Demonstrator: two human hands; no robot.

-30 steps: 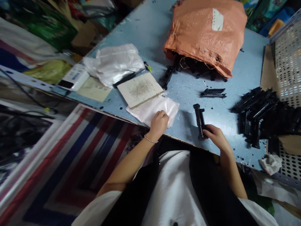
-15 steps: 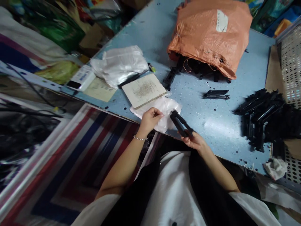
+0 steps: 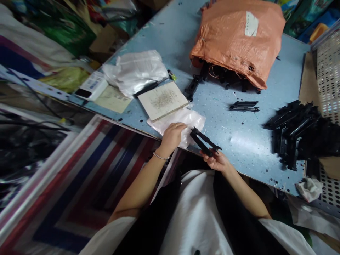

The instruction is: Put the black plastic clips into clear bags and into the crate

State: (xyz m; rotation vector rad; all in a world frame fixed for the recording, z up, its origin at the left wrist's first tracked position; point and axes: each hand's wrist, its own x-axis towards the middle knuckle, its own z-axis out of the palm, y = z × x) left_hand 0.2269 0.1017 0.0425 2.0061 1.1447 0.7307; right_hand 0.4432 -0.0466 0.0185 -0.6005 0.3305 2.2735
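Your right hand (image 3: 218, 161) grips black part (image 3: 202, 145); left hand (image 3: 173, 136), eleven o'clock, pinched, catch unclear. Maybe picking plastic bag (image 3: 193, 118); next needs careful peel.

Held part (image 3: 202, 143) black; sack (image 3: 236, 44) orange, label (image 3: 251, 24) white; tabletop (image 3: 247, 156) blue, speckled; sheet (image 3: 87, 187) red-white-blue striped.

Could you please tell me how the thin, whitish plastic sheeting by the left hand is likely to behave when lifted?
The thin, whitish plastic sheeting looks floppy, since its surface is wrinkled. Its sheen suggests it may be slippery. It might catch at first, as the off-white rectangular board appears to overlap it.
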